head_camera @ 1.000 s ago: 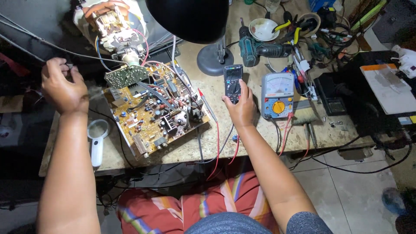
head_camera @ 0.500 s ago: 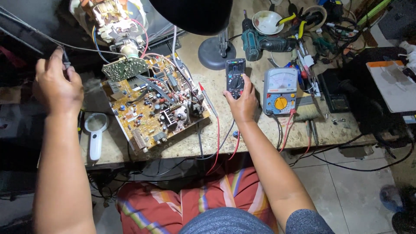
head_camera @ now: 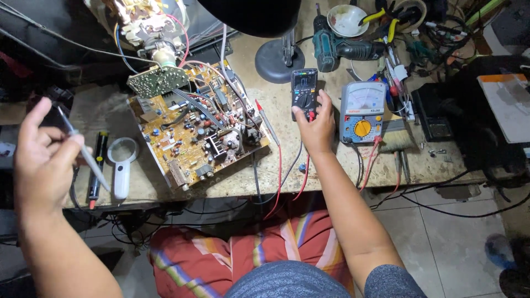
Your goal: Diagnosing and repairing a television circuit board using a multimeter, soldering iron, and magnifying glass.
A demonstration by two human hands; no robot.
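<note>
Pinching a slim grey probe (head_camera: 84,152) between thumb and fingers, the left hand (head_camera: 44,160) hovers off the table (head_camera: 287,132) edge; just right of it lie a black pen-like tool (head_camera: 97,165) and a magnifying glass (head_camera: 121,165). Further right sits the circuit board (head_camera: 193,138). The right hand (head_camera: 316,124), fingers curled, presses the digital multimeter (head_camera: 304,91) dial, an analog multimeter (head_camera: 362,113) just beside it.

The left hand (head_camera: 41,160) is raised with fingers pinched, index extended; the right hand (head_camera: 316,124) reaches forward, palm down, thumb bent.
</note>
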